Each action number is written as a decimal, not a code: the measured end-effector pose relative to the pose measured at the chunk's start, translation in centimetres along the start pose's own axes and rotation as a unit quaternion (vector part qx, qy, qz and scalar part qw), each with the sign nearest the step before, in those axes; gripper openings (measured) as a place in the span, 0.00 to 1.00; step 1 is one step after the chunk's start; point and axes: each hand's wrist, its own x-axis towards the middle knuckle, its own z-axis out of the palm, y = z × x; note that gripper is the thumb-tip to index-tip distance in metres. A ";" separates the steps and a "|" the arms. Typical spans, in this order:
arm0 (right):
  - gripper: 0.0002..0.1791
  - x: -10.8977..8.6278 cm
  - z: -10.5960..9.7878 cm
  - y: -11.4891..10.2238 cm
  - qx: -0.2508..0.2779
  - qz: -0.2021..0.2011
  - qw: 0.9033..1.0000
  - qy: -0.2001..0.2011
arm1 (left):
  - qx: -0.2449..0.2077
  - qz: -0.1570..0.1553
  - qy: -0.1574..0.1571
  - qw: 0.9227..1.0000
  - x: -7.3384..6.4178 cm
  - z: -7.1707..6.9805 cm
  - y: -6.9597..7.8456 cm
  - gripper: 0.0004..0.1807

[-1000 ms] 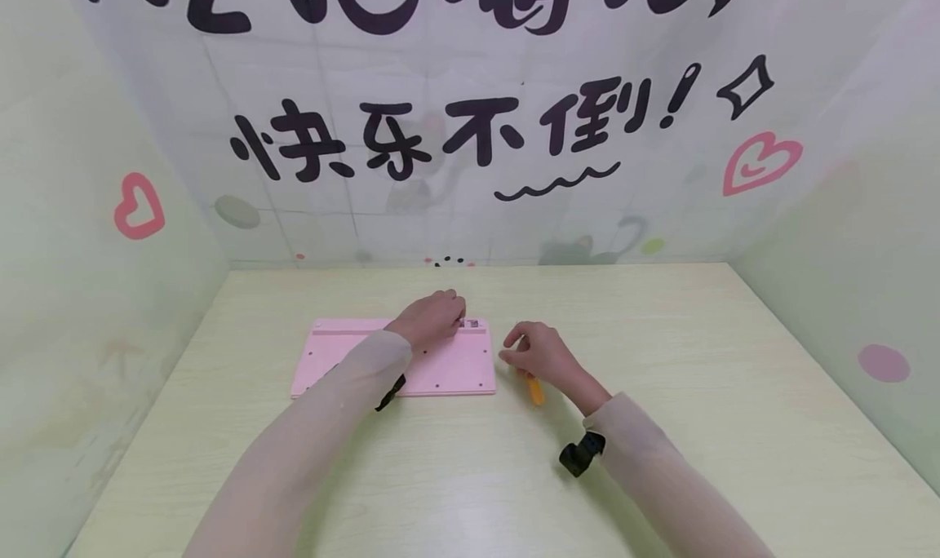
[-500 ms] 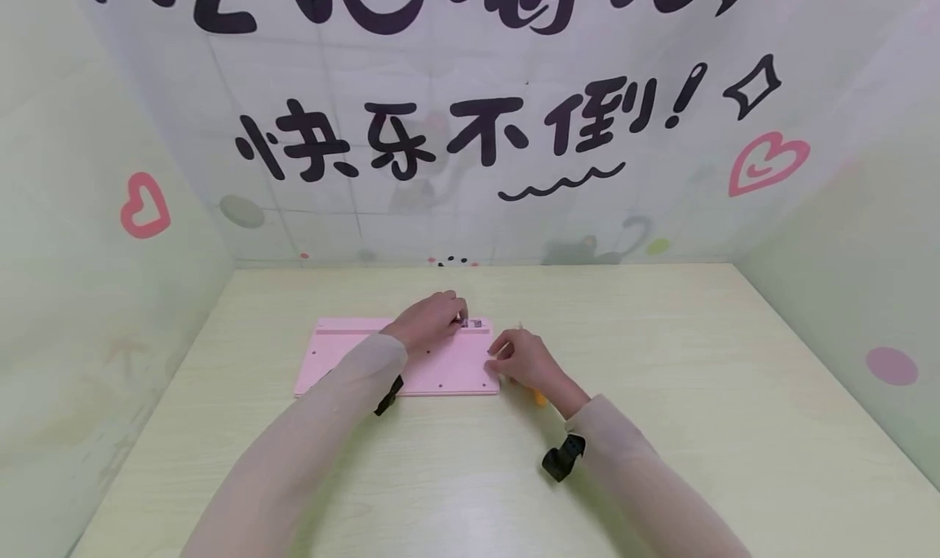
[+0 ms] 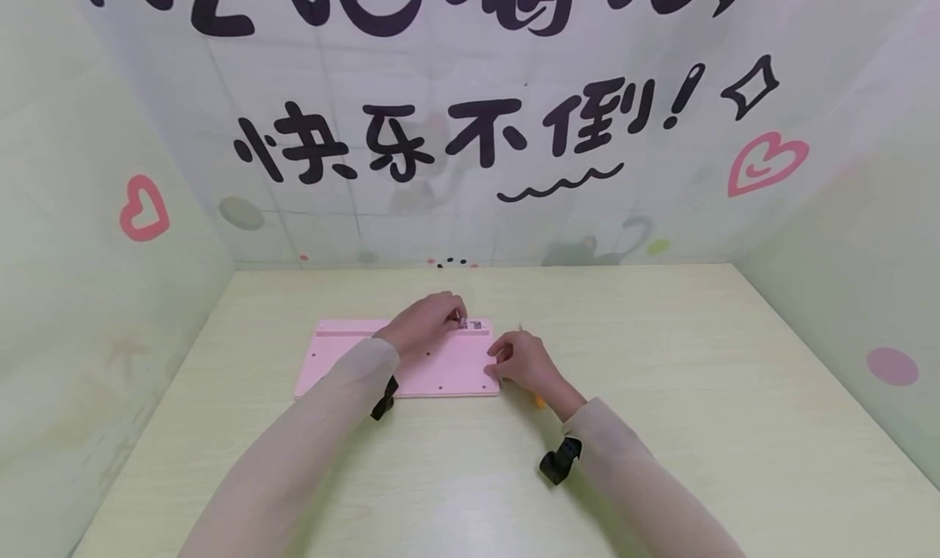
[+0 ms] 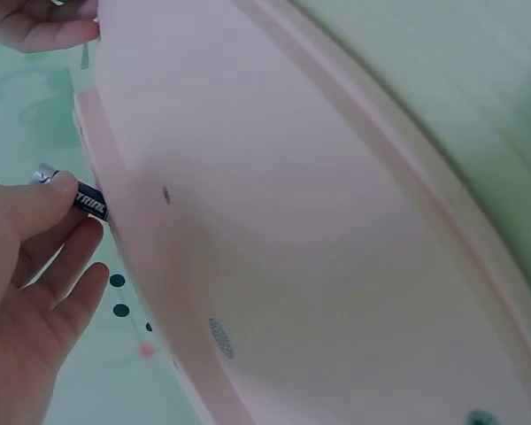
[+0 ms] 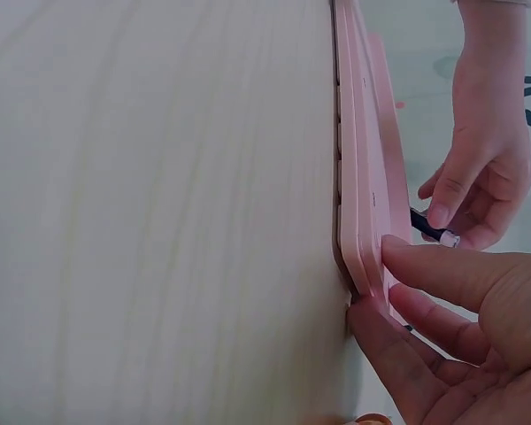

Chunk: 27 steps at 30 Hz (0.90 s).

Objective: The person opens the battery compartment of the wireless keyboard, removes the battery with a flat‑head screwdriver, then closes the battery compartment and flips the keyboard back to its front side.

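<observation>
A pink keyboard [image 3: 458, 370] lies face down on the table, its screw-dotted back upward. My left hand [image 3: 422, 323] is over its raised far strip, pinching a small black battery [image 4: 90, 202] with a silver end between thumb and fingers. In the left wrist view the battery stands tilted at the strip; how far its inner end sits inside is hidden. At the keyboard's right edge is my right hand [image 3: 525, 360]. The right wrist view shows its thumb on the back and a fingertip against the rim [image 5: 358, 257], gripping the corner.
Partly covered by the right hand, an orange-handled tool [image 3: 539, 400] lies right of the keyboard; a thin tip shows beyond the hand. A printed label [image 3: 476, 325] sits on the far strip. A lettered backdrop [image 3: 411, 215] rises behind the table [image 3: 646, 338].
My right hand has moved left from beside the keyboard onto its right edge, covering more of the orange handle. The left hand stays at the far strip with the battery.
</observation>
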 end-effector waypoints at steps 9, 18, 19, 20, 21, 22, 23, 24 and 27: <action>0.11 0.0 0.3 0.1 0.001 -0.001 1.000 0.004 | -0.019 -0.007 -0.012 1.000 0.0 -1.4 0.4 0.12; 0.11 -0.2 0.4 0.1 0.006 -0.002 1.000 0.007 | 0.020 -0.013 -0.011 1.000 -0.6 -2.9 -1.1 0.12; 0.11 -0.2 0.4 0.1 0.005 -0.004 1.000 0.007 | 0.025 -0.014 -0.010 1.000 -0.7 -3.0 -1.3 0.12; 0.11 -0.3 0.3 0.1 0.003 -0.006 1.000 0.008 | 0.032 -0.011 -0.009 0.999 -0.8 -3.2 -1.5 0.12; 0.11 -0.3 0.3 0.1 0.002 -0.008 1.000 0.008 | 0.038 -0.009 -0.008 0.999 -0.9 -3.3 -1.7 0.12; 0.11 -0.3 0.3 0.1 0.001 -0.008 1.000 0.009 | 0.043 -0.009 -0.008 0.999 -1.0 -3.5 -1.9 0.12; 0.11 -0.3 0.3 0.1 0.000 -0.008 1.000 0.010 | 0.047 -0.008 -0.008 0.999 -1.1 -3.7 -2.1 0.12; 0.11 -0.3 0.3 0.1 0.000 -0.009 1.000 0.010 | 0.049 -0.010 -0.009 0.999 -1.3 -3.9 -2.3 0.12; 0.11 -0.2 0.2 0.2 -0.003 -0.009 1.000 0.011 | 0.059 -0.022 -0.011 0.998 -1.6 -4.3 -2.9 0.13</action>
